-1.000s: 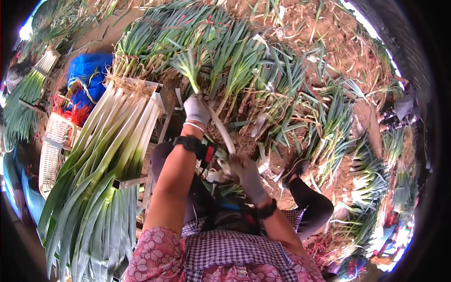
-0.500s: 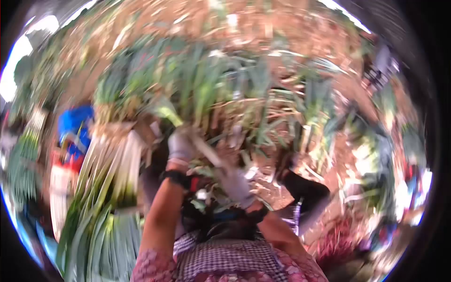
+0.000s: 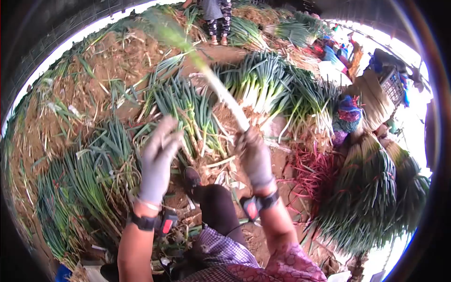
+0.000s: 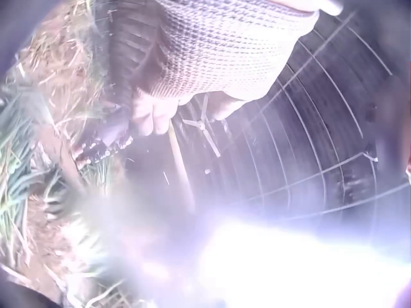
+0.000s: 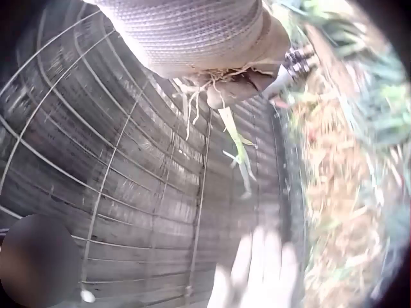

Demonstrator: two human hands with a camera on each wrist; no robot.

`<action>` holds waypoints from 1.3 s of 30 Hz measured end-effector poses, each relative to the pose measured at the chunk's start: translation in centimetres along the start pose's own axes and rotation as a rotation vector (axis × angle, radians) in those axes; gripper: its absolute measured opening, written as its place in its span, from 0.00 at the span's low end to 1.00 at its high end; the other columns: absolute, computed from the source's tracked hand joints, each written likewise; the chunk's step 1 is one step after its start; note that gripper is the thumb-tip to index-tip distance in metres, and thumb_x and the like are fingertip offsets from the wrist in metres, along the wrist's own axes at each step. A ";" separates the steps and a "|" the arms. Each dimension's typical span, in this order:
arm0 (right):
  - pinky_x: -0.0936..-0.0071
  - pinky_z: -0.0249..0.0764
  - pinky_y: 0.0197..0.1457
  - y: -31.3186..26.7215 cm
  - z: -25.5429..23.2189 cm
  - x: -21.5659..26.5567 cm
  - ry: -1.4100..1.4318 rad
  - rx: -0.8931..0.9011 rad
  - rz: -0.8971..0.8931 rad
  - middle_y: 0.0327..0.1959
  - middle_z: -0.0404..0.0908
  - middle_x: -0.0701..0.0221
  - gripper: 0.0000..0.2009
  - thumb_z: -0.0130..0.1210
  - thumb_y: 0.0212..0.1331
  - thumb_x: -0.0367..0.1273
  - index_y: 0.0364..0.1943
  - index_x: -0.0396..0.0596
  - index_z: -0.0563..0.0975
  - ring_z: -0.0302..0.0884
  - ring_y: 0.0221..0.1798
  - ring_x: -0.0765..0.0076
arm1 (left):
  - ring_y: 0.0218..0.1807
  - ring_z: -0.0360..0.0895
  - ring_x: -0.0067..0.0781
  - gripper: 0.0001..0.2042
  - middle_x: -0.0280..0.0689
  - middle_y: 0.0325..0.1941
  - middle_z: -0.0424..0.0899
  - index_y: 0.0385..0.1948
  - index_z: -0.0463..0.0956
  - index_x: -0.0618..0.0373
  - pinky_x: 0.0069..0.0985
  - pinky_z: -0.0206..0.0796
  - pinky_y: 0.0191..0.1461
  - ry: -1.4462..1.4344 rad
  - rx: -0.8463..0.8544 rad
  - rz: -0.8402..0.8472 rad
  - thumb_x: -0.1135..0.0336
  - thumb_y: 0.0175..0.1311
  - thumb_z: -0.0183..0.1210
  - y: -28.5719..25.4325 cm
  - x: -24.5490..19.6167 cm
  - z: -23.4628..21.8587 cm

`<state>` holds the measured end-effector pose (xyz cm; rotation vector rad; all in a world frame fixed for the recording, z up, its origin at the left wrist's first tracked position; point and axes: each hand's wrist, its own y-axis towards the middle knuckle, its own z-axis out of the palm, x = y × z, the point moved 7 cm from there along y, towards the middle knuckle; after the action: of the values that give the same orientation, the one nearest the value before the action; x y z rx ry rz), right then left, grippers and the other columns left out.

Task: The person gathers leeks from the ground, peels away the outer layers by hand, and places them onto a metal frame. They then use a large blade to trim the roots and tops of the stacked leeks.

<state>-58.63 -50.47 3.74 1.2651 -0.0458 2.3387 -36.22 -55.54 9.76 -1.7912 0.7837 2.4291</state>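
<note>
My right hand (image 3: 257, 160), in a pale knitted glove, grips a leek (image 3: 221, 91) low on its white shaft. The leek slants up and away to the left, and its green top blurs with motion. In the right wrist view, thin roots (image 5: 215, 80) poke out from the gloved fist. My left hand (image 3: 157, 162), also gloved, is held up to the left, fingers extended, apart from the leek. Its palm side and fingertips (image 4: 154, 115) show in the left wrist view with nothing held.
Leek bundles (image 3: 263, 84) lie on the soil ahead, with more green piles (image 3: 94, 183) at left. Red ties (image 3: 312, 174) are heaped at right beside tied bundles (image 3: 361, 188). A person (image 3: 218, 19) stands far ahead. My shoe (image 3: 191, 177) rests among scraps.
The view has swung to the right, away from the leek stack and basket. Earlier both hands were on the leek; now the left has let go and the right holds it raised.
</note>
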 end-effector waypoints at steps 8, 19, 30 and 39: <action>0.86 0.59 0.21 10.7 -17.4 2.8 -0.249 -0.419 -0.242 0.18 0.68 0.79 0.05 0.49 0.62 0.29 0.36 0.45 0.75 0.62 0.18 0.84 | 0.45 0.77 0.29 0.15 0.42 0.43 0.80 0.51 0.71 0.69 0.21 0.69 0.47 0.429 -0.270 -0.492 0.77 0.63 0.49 -12.1 8.8 -12.6; 0.83 0.61 0.18 -6.2 -21.1 -2.0 0.193 -0.543 0.124 0.20 0.72 0.76 0.10 0.51 0.63 0.37 0.31 0.44 0.76 0.67 0.17 0.82 | 0.35 0.79 0.28 0.13 0.39 0.37 0.81 0.46 0.73 0.65 0.22 0.72 0.39 0.266 -0.290 -0.698 0.71 0.63 0.49 -19.3 14.9 -18.3; 0.81 0.65 0.32 -4.4 -15.6 25.9 0.523 0.149 -0.488 0.26 0.67 0.74 0.14 0.45 0.69 0.36 0.41 0.36 0.70 0.63 0.29 0.79 | 0.35 0.80 0.28 0.13 0.39 0.37 0.82 0.46 0.74 0.65 0.22 0.73 0.40 0.333 -0.092 -0.656 0.73 0.62 0.49 -16.9 16.7 -14.9; 0.81 0.69 0.41 6.4 -32.9 28.6 -0.570 -0.719 -0.703 0.39 0.76 0.72 0.18 0.52 0.61 0.29 0.55 0.38 0.69 0.71 0.39 0.77 | 0.32 0.79 0.27 0.11 0.39 0.33 0.81 0.42 0.75 0.68 0.21 0.72 0.36 0.361 -0.232 -0.819 0.74 0.61 0.49 -21.4 18.8 -19.6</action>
<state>-100.19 -36.76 8.88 1.2367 -0.4913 1.1555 -18.61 -49.89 -19.48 -2.0865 -0.2426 1.7251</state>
